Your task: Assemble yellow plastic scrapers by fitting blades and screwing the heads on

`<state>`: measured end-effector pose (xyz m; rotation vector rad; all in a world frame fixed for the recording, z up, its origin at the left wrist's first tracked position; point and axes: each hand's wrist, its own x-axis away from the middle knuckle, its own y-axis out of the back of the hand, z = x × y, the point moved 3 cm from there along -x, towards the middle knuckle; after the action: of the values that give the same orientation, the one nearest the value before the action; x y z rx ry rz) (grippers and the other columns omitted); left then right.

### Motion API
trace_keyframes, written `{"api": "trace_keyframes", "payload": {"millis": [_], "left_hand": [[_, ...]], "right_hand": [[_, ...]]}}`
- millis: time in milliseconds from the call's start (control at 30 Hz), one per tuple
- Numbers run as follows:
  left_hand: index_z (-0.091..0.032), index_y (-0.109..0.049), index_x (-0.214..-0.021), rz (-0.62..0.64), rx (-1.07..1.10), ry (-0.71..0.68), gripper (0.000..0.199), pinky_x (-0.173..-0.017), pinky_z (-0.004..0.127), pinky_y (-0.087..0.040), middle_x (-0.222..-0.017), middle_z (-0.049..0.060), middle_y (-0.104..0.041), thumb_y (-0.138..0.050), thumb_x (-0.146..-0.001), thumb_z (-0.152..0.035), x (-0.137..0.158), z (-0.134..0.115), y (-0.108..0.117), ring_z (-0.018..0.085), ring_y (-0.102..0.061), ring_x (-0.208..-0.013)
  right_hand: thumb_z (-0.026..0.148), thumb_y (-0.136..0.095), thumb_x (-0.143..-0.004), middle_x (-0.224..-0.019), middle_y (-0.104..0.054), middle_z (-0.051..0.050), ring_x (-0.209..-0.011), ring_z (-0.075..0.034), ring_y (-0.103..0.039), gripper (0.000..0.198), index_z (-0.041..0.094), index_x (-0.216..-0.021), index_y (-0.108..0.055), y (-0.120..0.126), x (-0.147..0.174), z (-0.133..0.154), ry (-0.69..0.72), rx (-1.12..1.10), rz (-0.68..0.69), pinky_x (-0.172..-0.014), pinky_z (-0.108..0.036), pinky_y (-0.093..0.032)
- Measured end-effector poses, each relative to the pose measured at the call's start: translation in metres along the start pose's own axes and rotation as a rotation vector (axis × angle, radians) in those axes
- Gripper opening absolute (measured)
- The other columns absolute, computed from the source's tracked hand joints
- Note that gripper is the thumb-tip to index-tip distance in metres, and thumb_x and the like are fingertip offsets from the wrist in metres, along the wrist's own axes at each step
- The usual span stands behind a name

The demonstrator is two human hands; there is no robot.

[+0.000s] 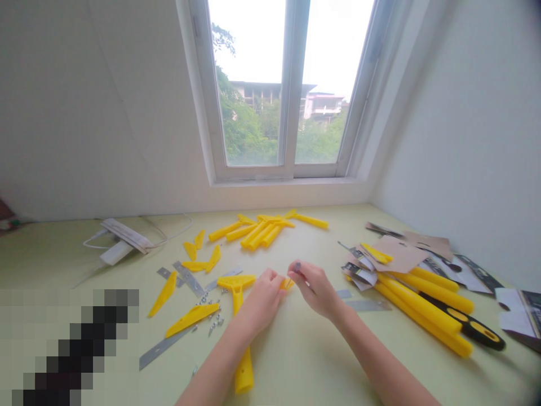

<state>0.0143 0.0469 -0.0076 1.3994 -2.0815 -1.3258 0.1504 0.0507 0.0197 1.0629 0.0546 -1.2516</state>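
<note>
My left hand (pixel 264 299) is closed on a small yellow plastic piece (pixel 288 283), most of it hidden by the fingers. Just to the right, my right hand (pixel 316 286) pinches a small dark grey object (pixel 297 266) above that piece; its kind is too small to make out. Beneath my left forearm lies a yellow T-shaped scraper handle (pixel 243 372). Left of it are loose silver screws (pixel 218 322), a yellow wedge-shaped plate (pixel 192 320) and a flat metal blade (pixel 163 348).
More yellow handles (pixel 257 234) are piled near the window. Long yellow-handled scrapers (pixel 422 307), a black-and-yellow handle (pixel 486 332) and cardboard packaging (pixel 397 254) crowd the right side. A white power strip (pixel 127 235) with cables sits at the left back. Another metal blade (pixel 367 305) lies by my right forearm.
</note>
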Motion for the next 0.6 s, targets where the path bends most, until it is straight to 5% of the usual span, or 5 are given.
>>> {"api": "trace_keyframes", "payload": {"millis": [300,600], "left_hand": [[-0.021,-0.052,-0.104,0.023,-0.026,0.017,0.026,-0.079,0.028,-0.037,-0.095,0.006,-0.055,-0.034,-0.084,-0.023,0.000,-0.003,0.003,0.018,-0.050,-0.090],[-0.020,-0.053,-0.089,0.023,0.007,0.019,0.023,-0.070,0.027,-0.038,-0.084,0.004,-0.053,-0.032,-0.085,-0.027,-0.002,0.001,0.001,0.017,-0.050,-0.080]], "right_hand": [[0.025,-0.037,-0.087,-0.065,-0.053,-0.001,-0.057,-0.012,-0.049,0.017,0.019,-0.075,-0.047,0.018,0.001,0.009,-0.017,0.018,-0.209,-0.055,-0.023,-0.037],[0.022,-0.038,-0.086,-0.067,-0.053,-0.001,-0.061,-0.012,-0.050,0.015,0.019,-0.075,-0.048,0.007,0.001,0.003,0.076,0.005,-0.121,-0.058,-0.023,-0.039]]}}
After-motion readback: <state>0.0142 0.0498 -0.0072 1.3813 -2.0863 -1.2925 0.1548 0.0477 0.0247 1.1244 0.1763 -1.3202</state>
